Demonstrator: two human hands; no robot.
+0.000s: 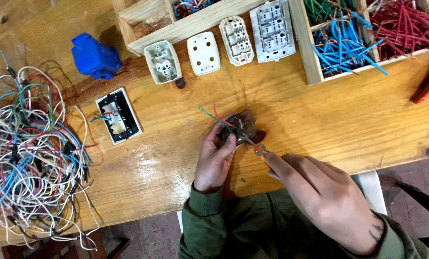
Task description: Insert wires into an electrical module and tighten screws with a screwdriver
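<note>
The dark switch module (241,125) sits at the near middle of the wooden workbench (320,120), propped on edge and gripped by the left hand (214,158), whose fingers are curled closed around its left side. Two short leads, one green wire (206,115) and one red wire (219,115), stick out from its far-left corner. The right hand (320,196) pinches a small screwdriver (253,144) between thumb and forefinger, fingers closed tight on the handle, the tip laid against the module's near face.

Risks, as judged: the tip may slip off a terminal screw and jab the left fingers lying just beside it; the cause would be the shallow angle and the one-handed, unclamped hold. The module could also twist in the grip and pull the two leads free.

Outward: a black-framed switch plate (118,116) lies to the left, a blue box (95,56) far left, and a large wire tangle (30,153) at the left edge. Four white sockets (236,41) line the far side before wooden trays of cut wire (368,29).

Not determinable: the screw itself, the screwdriver's tip type, and the module's underside. A reddish handled tool (428,81) at the right edge is cut off, and so is the far end of the trays.
</note>
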